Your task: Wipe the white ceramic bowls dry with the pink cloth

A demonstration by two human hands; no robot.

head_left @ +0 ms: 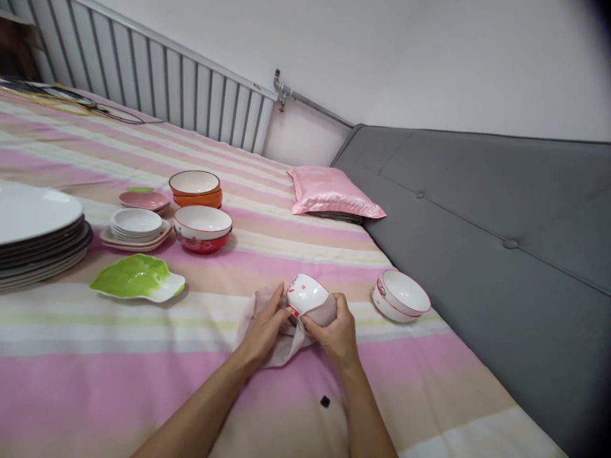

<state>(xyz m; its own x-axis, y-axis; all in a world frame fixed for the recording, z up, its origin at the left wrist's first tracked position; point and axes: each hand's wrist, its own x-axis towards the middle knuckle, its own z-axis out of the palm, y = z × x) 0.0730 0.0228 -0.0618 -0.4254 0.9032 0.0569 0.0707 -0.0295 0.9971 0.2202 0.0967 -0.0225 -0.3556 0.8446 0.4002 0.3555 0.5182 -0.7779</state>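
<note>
Between my hands a small white bowl (308, 294) with a red rim and red pattern is tilted, partly wrapped in a greyish-pink cloth (286, 348). My left hand (265, 327) grips the bowl's left side through the cloth, thumb near its red base. On the other side my right hand (334, 327) pinches the cloth against the bowl, fingers behind it. Part of the bowl is hidden by cloth and fingers. Right of my hands sit stacked white bowls with red rims (403, 296). A green leaf-shaped dish (136, 278) lies to the left.
At the left stands a stack of plates (38, 213). Near it are small white dishes (137, 222), a pink dish (144, 200), red-and-white bowls (203, 229) and orange bowls (195, 187). A pink pillow (334, 191) lies by the grey headboard (468, 210). A small black object (325, 401) rests in front.
</note>
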